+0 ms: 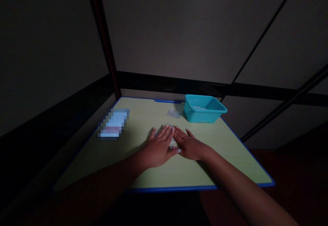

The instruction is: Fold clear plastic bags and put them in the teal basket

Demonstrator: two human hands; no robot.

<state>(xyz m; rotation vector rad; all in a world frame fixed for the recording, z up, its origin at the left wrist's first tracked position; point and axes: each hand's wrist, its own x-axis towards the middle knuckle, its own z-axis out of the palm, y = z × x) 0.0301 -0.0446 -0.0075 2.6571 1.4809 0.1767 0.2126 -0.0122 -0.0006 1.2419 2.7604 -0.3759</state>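
Observation:
My left hand [160, 148] lies flat on the table with its fingers stretched forward, over a clear plastic piece [173, 142] that looks like a small bag. Beside it, my right hand [188, 145] also rests flat, its fingertips meeting those of the left on the same plastic. Most of this piece is hidden under the fingers. A little beyond the fingertips lies another small clear plastic bag [173, 113], flat on the tabletop.
A turquoise plastic basket [205, 116] stands at the back right, with clear plastic inside. On the left lies a blurred-out, phone-like rectangle [114, 123]. The pale yellow table [174, 176] has a blue edge and sits against dark-trimmed panels.

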